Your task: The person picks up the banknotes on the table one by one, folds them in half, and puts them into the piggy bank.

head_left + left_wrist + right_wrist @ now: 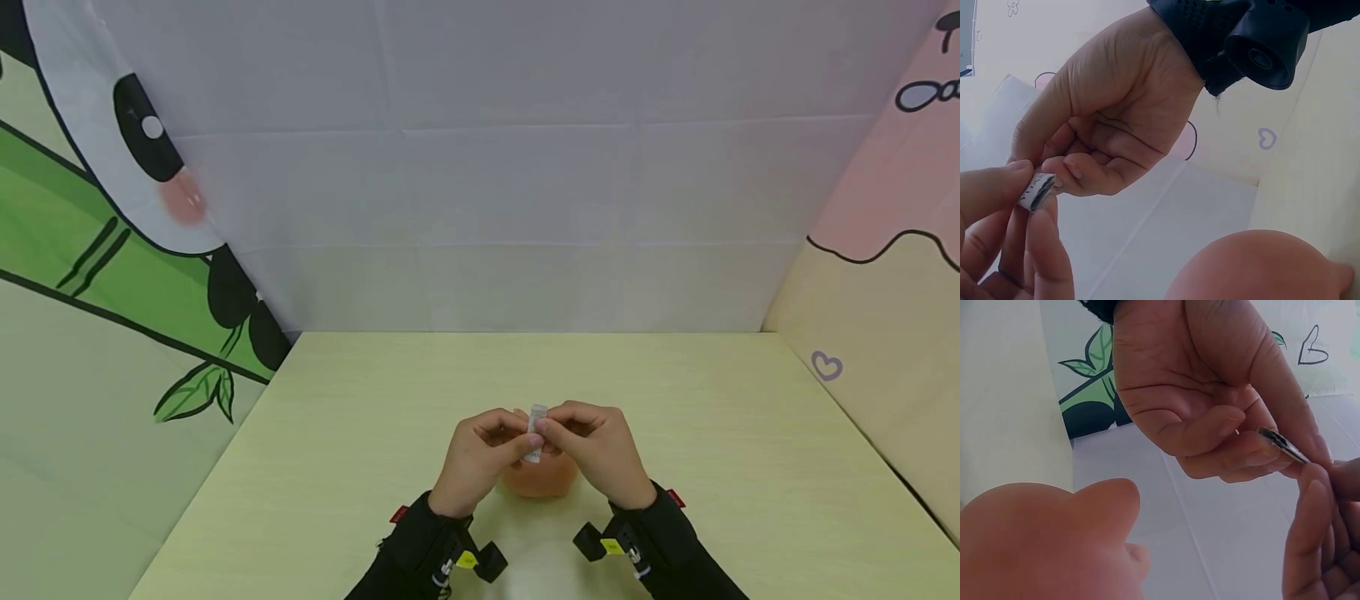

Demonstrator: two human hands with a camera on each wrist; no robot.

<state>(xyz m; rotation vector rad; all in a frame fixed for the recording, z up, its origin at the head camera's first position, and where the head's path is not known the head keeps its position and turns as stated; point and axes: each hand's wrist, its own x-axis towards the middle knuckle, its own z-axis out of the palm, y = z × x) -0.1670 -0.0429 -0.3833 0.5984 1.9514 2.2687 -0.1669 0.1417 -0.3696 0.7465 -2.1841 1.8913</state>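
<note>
Between both hands, a small folded strip of printed paper (pixel 535 433) stands nearly upright. My left hand (pixel 489 450) pinches its left side with thumb and fingers, and the right hand (pixel 596 442) pinches it from the other side. In the left wrist view the paper (pixel 1037 190) shows layered, folded edges and dark print. Its thin folded edge (pixel 1282 444) appears in the right wrist view. Just below and behind the hands sits a round, pinkish-orange figure (pixel 540 479), partly hidden by them; an ear-like flap (pixel 1110 503) shows in the right wrist view.
The figure stands on a pale yellow table (pixel 360 467). A light grey sheet (pixel 510 192) hangs along the back edge. Printed cartoon panels flank the table, with a green leaf (pixel 191 396) at left and a purple heart (pixel 827 365) at right. Both wrists wear black camera mounts (pixel 491 562).
</note>
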